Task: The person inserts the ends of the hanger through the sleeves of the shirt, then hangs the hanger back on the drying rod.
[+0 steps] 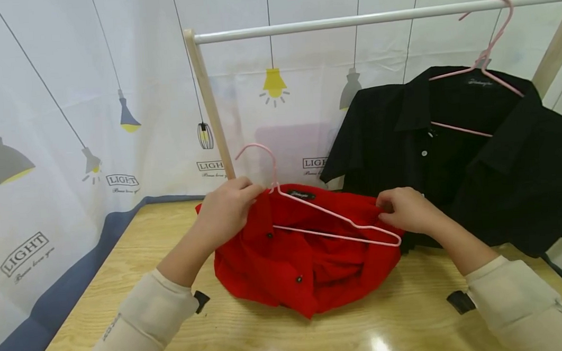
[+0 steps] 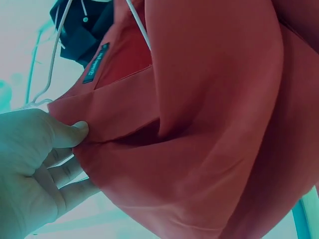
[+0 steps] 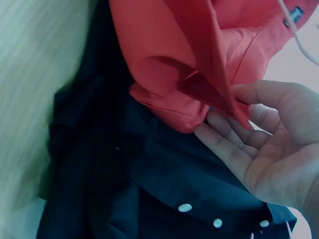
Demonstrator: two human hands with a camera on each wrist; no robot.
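A red shirt (image 1: 286, 270) with dark buttons is bunched above the wooden table, its collar lifted between both hands. My left hand (image 1: 227, 210) pinches its left collar and shoulder side, close to the hook of a pink hanger (image 1: 321, 213); in the left wrist view the thumb presses the red cloth (image 2: 124, 109). The hanger lies across the shirt's neck opening, its right end in front of the cloth. On the other side my right hand (image 1: 407, 208) pinches the shirt's right edge; the right wrist view shows the red fabric (image 3: 169, 50) between thumb and fingers.
Behind to the right, a black shirt (image 1: 383, 122) hangs on another pink hanger (image 1: 487, 58) from the white rail (image 1: 349, 21) of a rack with wooden posts (image 1: 207, 100). Its lower part reaches the wooden table (image 1: 137, 246). A patterned curtain (image 1: 152, 87) stands behind.
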